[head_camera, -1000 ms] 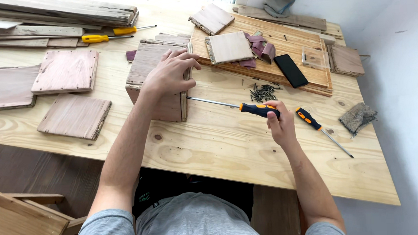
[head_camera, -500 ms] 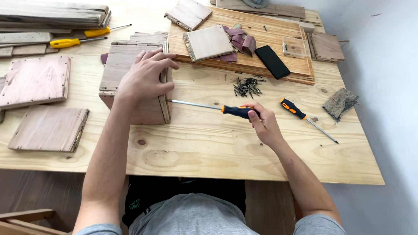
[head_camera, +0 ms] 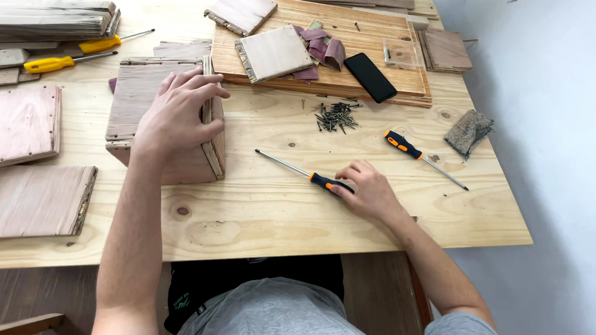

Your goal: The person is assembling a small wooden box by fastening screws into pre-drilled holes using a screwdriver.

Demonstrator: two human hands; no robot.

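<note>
My left hand (head_camera: 175, 119) lies flat on a wooden box (head_camera: 137, 94) standing on the pale plank table (head_camera: 266, 216), its fingers curled over the box's right edge. My right hand (head_camera: 369, 191) rests low on the table, closed on the black-and-orange handle of a screwdriver (head_camera: 286, 164). The long metal shaft points up and left, and its tip lies a short way off the box's lower right corner. A small heap of dark screws (head_camera: 336, 115) sits just above the screwdriver.
A second orange-handled screwdriver (head_camera: 418, 154) lies to the right, beside a grey rag (head_camera: 468, 132). A large board (head_camera: 380, 47) at the back carries a black phone (head_camera: 370, 77), small panels and sandpaper. Flat wooden panels (head_camera: 35, 201) and yellow screwdrivers (head_camera: 52, 63) lie left.
The screwdriver tip has drawn back from the box's side, and my right hand has lowered onto the table. My left hand stays on the box. The view has shifted closer.
</note>
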